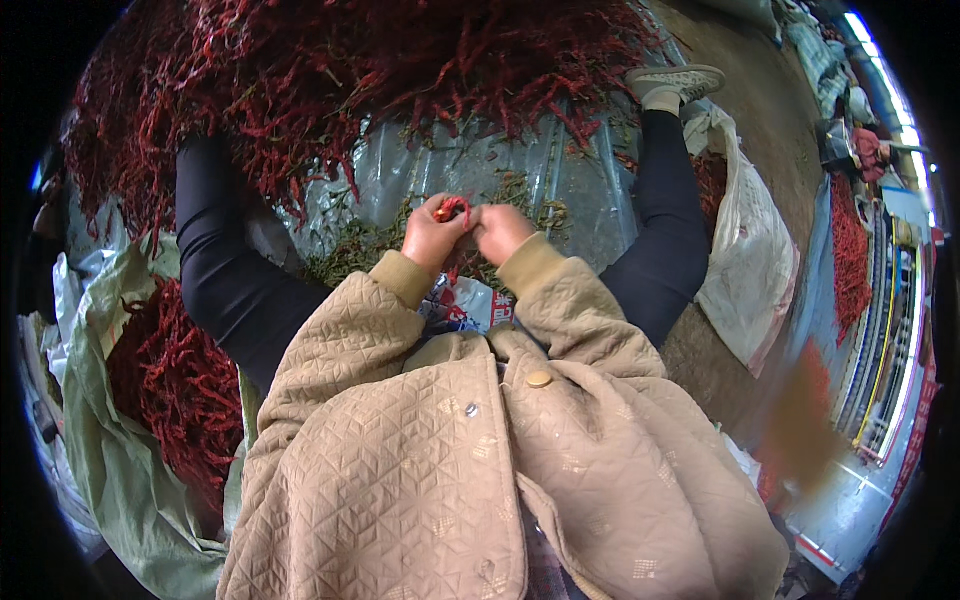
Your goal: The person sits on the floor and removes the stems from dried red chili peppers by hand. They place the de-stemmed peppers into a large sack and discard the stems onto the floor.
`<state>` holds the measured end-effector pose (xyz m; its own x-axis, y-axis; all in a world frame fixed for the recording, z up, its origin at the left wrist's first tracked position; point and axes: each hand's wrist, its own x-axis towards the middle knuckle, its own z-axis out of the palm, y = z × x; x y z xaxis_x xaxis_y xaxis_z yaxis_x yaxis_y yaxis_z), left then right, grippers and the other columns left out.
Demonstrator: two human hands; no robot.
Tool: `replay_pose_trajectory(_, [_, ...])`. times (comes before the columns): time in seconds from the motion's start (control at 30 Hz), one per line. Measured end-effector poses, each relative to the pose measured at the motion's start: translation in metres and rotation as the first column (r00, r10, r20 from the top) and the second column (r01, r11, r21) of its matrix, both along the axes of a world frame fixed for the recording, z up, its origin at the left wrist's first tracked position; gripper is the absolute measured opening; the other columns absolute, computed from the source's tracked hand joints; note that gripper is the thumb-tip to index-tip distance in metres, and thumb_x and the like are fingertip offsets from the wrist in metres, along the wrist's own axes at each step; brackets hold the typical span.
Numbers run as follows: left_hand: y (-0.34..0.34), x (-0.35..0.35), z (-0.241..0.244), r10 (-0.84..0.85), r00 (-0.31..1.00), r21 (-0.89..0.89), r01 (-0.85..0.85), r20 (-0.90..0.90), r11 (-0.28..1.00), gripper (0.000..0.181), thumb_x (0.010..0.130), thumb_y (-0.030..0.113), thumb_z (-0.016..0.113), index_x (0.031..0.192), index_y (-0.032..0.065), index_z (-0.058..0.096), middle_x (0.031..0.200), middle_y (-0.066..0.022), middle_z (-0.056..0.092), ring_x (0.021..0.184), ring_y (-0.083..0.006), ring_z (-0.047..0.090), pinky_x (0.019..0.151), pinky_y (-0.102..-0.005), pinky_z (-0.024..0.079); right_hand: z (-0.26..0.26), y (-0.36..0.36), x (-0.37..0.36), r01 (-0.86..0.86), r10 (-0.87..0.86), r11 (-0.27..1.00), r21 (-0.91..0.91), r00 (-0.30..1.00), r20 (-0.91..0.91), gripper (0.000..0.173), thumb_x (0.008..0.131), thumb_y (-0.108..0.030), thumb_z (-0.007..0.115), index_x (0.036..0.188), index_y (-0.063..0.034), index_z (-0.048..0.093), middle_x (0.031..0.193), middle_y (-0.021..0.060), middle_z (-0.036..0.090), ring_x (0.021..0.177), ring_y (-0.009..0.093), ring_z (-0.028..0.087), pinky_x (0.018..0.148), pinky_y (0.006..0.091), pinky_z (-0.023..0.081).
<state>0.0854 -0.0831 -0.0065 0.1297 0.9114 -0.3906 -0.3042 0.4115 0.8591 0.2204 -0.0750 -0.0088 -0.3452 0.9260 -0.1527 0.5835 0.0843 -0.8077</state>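
Observation:
My left hand [431, 232] is closed around a few red chili peppers [452, 210], whose ends show above the thumb. Touching them from the other side is my right hand [501, 231], its fingers bent in close to the left; whether it grips a pepper or a stem is hidden. Both hands meet between my spread legs. Below them lie more red peppers and a printed plastic bag [471, 304]. Green stem scraps [352, 244] are strewn on the clear plastic sheet [480, 161] under the hands.
A large heap of red chilies [360, 60] spreads in front, against my leg. At left an open woven sack [101, 420] holds chilies [184, 382]. A whitish sack [754, 247] lies right of my other leg. Farther right are more chilies [850, 259] and a person [870, 154].

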Motion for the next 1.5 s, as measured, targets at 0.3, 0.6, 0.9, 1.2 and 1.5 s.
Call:
replay_pose_trajectory(0.3, [0.009,0.013,0.008,0.09,0.938,-0.152,-0.04,0.335,0.987,0.004,0.081,0.008,0.049,0.084,0.005,0.05,0.073,-0.0066,0.053,0.056,-0.0139,0.048,0.05,-0.0274,0.041,0.043,-0.018,0.029,-0.054,0.054,0.999,-0.007,0.998,0.034,0.015,0.076,-0.015,0.055,0.077,-0.0001,0.052,0.071,0.0203,0.055,0.072,0.039,0.054,0.061,0.0418,0.042])
replay_pose_trajectory(0.6, [0.042,0.032,0.001,0.163,0.857,-0.278,-0.024,0.489,0.96,0.007,0.084,0.013,0.051,0.08,0.0078,0.048,0.07,-0.004,0.047,0.059,-0.0143,0.046,0.053,-0.029,0.041,0.124,0.02,0.218,0.68,-0.603,0.733,-0.004,0.648,-0.465,0.015,0.081,-0.009,0.055,0.094,-0.0018,0.057,0.079,0.0068,0.061,0.067,0.01,0.058,0.052,0.0196,0.043])
replay_pose_trajectory(0.9, [0.067,0.011,-0.012,0.267,0.894,-0.38,-0.121,0.359,0.917,0.009,0.083,0.015,0.054,0.084,0.0073,0.049,0.075,-0.0052,0.051,0.06,-0.0149,0.047,0.052,-0.0299,0.042,-0.028,0.092,0.308,0.539,-0.656,0.689,0.485,0.748,0.101,0.017,0.071,-0.007,0.055,0.086,-0.0041,0.062,0.085,0.017,0.06,0.083,0.031,0.057,0.073,0.0356,0.046])
replay_pose_trajectory(1.2, [0.062,0.04,-0.014,0.182,0.973,-0.351,-0.121,0.146,0.929,0.007,0.083,0.013,0.053,0.083,0.0073,0.05,0.07,-0.0042,0.05,0.057,-0.0156,0.048,0.053,-0.0295,0.042,-0.087,0.1,0.31,0.818,-0.835,0.518,-0.248,0.423,-0.351,0.022,0.074,-0.016,0.06,0.089,-0.0005,0.056,0.082,0.0185,0.06,0.069,0.028,0.058,0.063,0.0372,0.045])
replay_pose_trajectory(1.5, [0.07,0.043,-0.018,0.178,0.978,-0.341,-0.133,0.105,0.931,0.007,0.083,0.014,0.054,0.083,0.0082,0.05,0.07,-0.0023,0.05,0.057,-0.0153,0.048,0.051,-0.0275,0.042,-0.005,0.05,0.345,0.665,-0.739,0.673,-0.324,0.621,-0.259,0.024,0.073,-0.017,0.063,0.089,0.0011,0.062,0.068,0.0085,0.062,0.06,0.013,0.056,0.056,0.0256,0.043])
